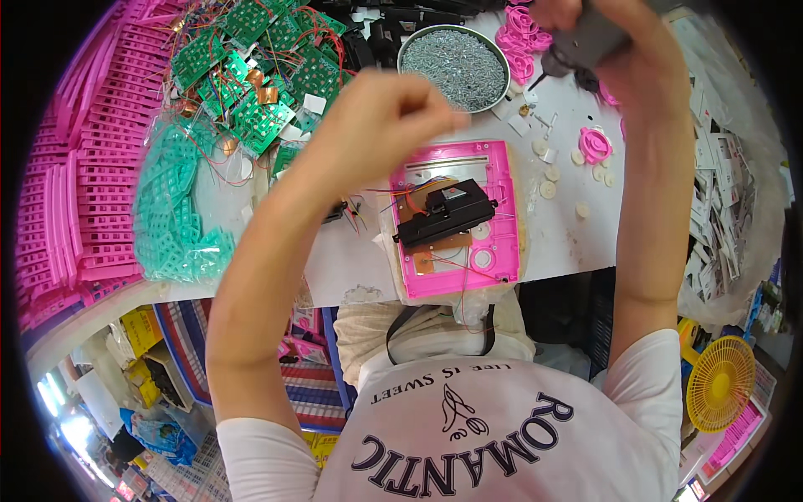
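Note:
My left hand (381, 125) is raised above the far left part of a pink plastic housing (510, 226), just short of a round tin of small screws (456, 65). Its fingers are curled in a pinch; whatever they hold is too small or blurred to name. At the upper right, my right hand (648, 50) grips a dark grey electric screwdriver (590, 40), its thin bit pointing down and left. In the housing lies a black plastic mechanism (447, 213), tilted across a brown circuit board (425, 263), with thin wires running around it.
Green circuit boards (259, 109) with red wires are heaped at the far left, by bagged teal keypads (171, 201). Pink housings (84, 192) stack along the left edge. Small white discs (548, 189) and a pink part (595, 145) lie right. A yellow fan (719, 383) stands lower right.

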Demonstrator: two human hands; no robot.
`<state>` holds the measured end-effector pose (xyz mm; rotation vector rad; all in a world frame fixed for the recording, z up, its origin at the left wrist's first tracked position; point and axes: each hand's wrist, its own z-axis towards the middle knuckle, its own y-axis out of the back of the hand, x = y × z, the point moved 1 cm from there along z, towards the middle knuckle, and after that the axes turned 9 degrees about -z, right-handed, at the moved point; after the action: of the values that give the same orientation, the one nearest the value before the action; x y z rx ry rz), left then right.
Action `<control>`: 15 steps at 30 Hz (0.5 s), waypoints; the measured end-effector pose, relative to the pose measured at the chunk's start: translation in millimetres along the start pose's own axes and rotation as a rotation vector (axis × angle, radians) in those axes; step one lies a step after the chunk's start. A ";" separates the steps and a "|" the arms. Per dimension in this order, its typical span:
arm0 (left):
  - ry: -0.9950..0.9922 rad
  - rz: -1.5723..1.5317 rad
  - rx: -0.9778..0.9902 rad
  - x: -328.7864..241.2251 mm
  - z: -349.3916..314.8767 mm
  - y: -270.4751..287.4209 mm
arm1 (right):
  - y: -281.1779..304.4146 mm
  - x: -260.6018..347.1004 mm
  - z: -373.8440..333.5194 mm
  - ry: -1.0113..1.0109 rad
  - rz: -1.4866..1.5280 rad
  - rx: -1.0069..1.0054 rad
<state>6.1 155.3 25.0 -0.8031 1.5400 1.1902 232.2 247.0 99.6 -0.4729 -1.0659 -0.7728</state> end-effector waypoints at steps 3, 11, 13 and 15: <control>-0.239 0.029 -0.009 -1.9 -68.4 -20.4 | -30.9 -8.2 -33.5 -0.001 0.113 0.044; -0.492 0.282 -0.272 -0.4 -104.7 -59.4 | -84.7 39.3 -77.5 -0.052 0.294 0.115; -0.500 0.260 -0.284 -0.4 -106.0 -60.6 | -94.7 39.2 -79.8 -0.037 0.306 0.054; -0.506 0.245 -0.294 -0.3 -106.9 -61.2 | -99.9 37.1 -82.1 -0.028 0.318 0.003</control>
<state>29.2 35.2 10.1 -0.4496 1.0772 1.6783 215.3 113.6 96.8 -0.6349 -0.9869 -0.4842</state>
